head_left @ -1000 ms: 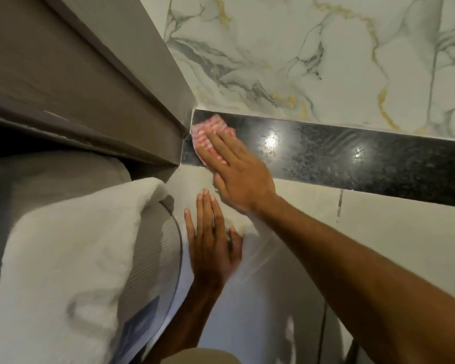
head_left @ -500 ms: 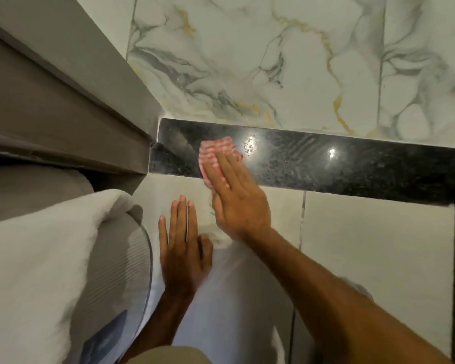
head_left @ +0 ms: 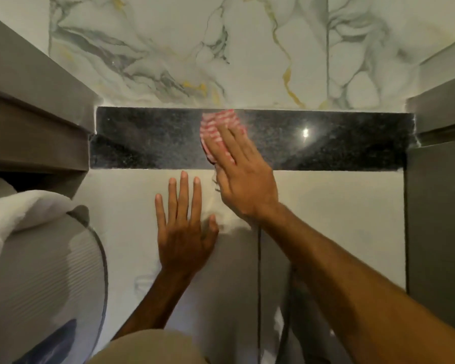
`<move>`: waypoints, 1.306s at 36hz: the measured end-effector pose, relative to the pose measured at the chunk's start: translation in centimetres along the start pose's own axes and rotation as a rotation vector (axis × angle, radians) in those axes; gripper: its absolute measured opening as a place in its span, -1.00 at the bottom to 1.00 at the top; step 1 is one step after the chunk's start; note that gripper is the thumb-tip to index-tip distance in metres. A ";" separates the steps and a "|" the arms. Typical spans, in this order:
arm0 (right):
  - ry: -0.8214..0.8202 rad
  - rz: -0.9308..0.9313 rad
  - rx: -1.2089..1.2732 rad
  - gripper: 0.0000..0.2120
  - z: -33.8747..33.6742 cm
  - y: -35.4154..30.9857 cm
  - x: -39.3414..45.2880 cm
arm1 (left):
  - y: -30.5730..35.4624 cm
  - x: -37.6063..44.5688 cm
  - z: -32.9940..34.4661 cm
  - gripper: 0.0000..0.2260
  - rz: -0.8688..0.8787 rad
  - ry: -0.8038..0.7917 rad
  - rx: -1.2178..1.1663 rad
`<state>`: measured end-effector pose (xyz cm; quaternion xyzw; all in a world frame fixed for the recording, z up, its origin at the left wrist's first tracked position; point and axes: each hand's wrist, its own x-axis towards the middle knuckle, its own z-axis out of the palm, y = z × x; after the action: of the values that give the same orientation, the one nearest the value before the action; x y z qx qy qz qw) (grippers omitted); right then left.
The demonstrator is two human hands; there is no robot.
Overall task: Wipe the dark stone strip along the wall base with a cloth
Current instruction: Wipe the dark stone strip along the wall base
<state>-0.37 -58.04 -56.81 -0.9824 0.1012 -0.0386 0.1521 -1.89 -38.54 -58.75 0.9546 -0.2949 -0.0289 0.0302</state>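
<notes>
Pressing a red-and-white striped cloth [head_left: 216, 127] flat against the dark stone strip [head_left: 147, 139] with the right hand [head_left: 243, 179], fingers [head_left: 227, 143] extended and laid over the fabric rather than curled round it, palm reaching down past the strip's lower edge; covering most of the cloth, leaving its upper part showing near the strip's top edge, roughly midway along the strip's length; resting the left hand [head_left: 183, 232] open and empty on the pale floor tile [head_left: 326, 206] just below the strip, fingers spread and pointing toward the wall, thumb lying close to the right wrist; running the speckled black strip across the base of the white marble wall [head_left: 168, 48] veined in grey and gold, ending at grey panelling [head_left: 32, 119] at its left end and a second grey panel [head_left: 436, 206] at its right end; catching a bright point of reflected light on the polished stone to the right of the cloth; showing both bare forearms reaching in from the lower edge, the right crossing a dark grout line in the tile; sitting at the far left of the floor, a white towel [head_left: 13, 219] draped over a ribbed grey rounded object [head_left: 50, 285], well apart from the cloth.
</notes>
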 end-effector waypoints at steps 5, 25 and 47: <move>0.030 0.221 0.027 -0.31 -3.3 3.4 -7.6 | 0.9 0.2 -1.1 -0.35 -0.011 -0.018 -0.045; 0.109 0.542 0.011 -0.37 -5.5 7.7 -9.3 | 4.6 1.3 -0.8 -0.31 0.078 -0.045 -0.033; 0.273 0.846 -0.048 -0.37 -6.0 11.6 -6.2 | 7.0 2.7 -0.4 -0.31 0.176 -0.040 -0.079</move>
<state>-9.24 -69.30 -54.97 -0.8437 0.5143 -0.1000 0.1167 -3.55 -45.77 -57.97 0.9223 -0.3768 -0.0567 0.0647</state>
